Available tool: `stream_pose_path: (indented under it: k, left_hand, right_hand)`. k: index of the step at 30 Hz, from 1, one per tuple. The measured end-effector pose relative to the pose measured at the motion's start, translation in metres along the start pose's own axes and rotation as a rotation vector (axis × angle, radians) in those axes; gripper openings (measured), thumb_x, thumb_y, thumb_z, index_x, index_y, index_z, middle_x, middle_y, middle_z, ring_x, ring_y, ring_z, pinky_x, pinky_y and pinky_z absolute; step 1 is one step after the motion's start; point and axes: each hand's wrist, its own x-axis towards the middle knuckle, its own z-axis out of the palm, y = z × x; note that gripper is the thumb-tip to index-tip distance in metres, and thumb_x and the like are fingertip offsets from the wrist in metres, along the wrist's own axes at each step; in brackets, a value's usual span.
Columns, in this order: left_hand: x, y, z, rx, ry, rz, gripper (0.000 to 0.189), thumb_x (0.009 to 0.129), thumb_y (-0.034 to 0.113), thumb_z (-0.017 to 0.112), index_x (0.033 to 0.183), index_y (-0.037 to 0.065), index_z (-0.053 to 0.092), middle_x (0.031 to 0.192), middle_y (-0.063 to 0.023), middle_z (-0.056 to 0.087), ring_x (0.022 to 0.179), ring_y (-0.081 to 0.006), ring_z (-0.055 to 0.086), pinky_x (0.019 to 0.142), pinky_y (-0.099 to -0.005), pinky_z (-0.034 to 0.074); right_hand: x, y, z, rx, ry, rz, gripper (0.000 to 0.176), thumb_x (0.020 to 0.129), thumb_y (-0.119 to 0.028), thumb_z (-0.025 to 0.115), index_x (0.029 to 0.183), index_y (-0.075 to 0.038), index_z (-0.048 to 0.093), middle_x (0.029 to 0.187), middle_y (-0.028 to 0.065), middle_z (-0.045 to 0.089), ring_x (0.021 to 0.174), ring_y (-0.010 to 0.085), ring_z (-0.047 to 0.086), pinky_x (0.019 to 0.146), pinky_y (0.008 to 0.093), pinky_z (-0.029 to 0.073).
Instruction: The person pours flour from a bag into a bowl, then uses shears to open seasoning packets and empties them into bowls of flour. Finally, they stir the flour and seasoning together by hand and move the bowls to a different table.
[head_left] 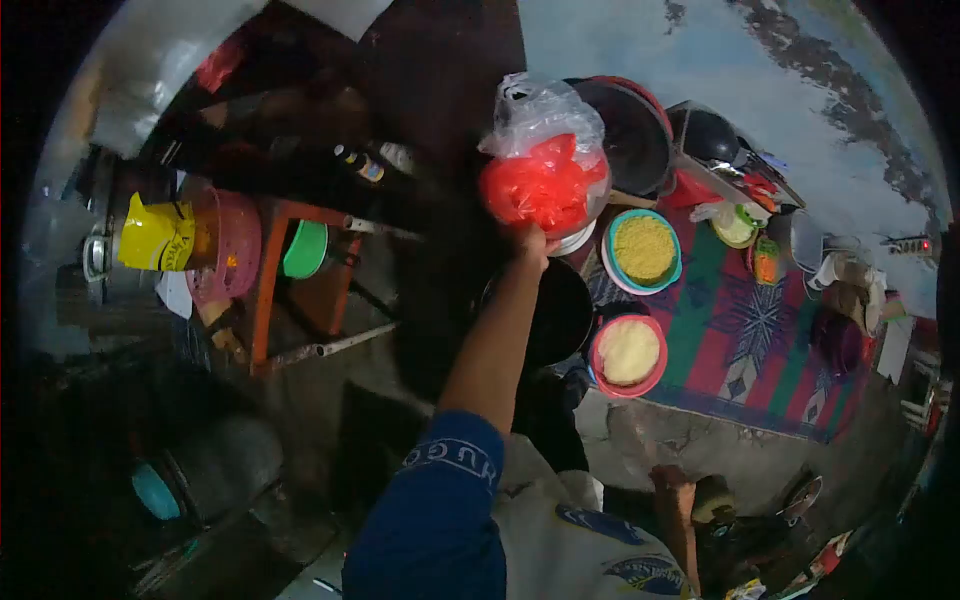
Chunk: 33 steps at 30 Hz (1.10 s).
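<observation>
My left hand [537,243] reaches far forward from a blue sleeve, its fingers closed at the lower edge of a red plastic bag [545,190]. A clear plastic bag [548,115] lies right behind the red one. Close to that hand stands a turquoise-rimmed bowl of yellow crumbly food [645,250]. Nearer to me is a pink bowl [655,380] with a pale yellow mass [628,352] in it. My right hand [674,482] is low on the right by my body, fingers curled. What it holds, if anything, is too dim to make out.
A patterned mat [740,340] spreads on the right. At its back are a large dark tub [630,140] and a tray with a black wok [710,135]. To the left, an orange-framed table [262,300] carries a pink basket [235,245] and a yellow packet [158,232].
</observation>
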Motion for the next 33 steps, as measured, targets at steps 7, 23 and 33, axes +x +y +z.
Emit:
stream_pose_path:
  k: [7, 23, 33]
  left_hand:
    - [-0.07, -0.03, -0.132, -0.151, -0.111, 0.017, 0.058, 0.076, 0.039, 0.058, 0.126, 0.018, 0.035, 0.113, -0.0067, 0.051, 0.093, -0.0231, 0.057, 0.076, -0.0407, 0.05]
    - [0.081, -0.152, -0.363, -0.104, 0.144, 0.385, 0.044, 0.081, 0.023, 0.053, 0.122, 0.011, 0.04, 0.119, -0.009, 0.046, 0.102, -0.0276, 0.05, 0.081, -0.0414, 0.047]
    - [0.173, -0.106, -0.252, -0.611, -0.084, 0.326, 0.039, 0.086, 0.027, 0.047, 0.119, 0.009, 0.042, 0.111, -0.0095, 0.053, 0.098, -0.0238, 0.053, 0.08, -0.0378, 0.048]
  right_hand:
    - [0.04, 0.049, -0.006, -0.196, 0.041, -0.204, 0.005, 0.071, -0.005, 0.061, 0.075, -0.003, 0.062, 0.073, 0.0129, 0.06, 0.068, 0.0287, 0.06, 0.06, 0.0352, 0.046]
    - [0.099, 0.051, 0.077, -0.084, 0.002, -0.223, 0.001, 0.073, -0.004, 0.06, 0.073, -0.006, 0.061, 0.071, 0.0119, 0.059, 0.066, 0.0283, 0.059, 0.057, 0.0352, 0.046]
    - [0.122, 0.053, 0.106, -0.101, -0.137, -0.261, 0.011, 0.067, -0.002, 0.06, 0.076, -0.006, 0.061, 0.07, 0.01, 0.058, 0.066, 0.0262, 0.058, 0.057, 0.0346, 0.045]
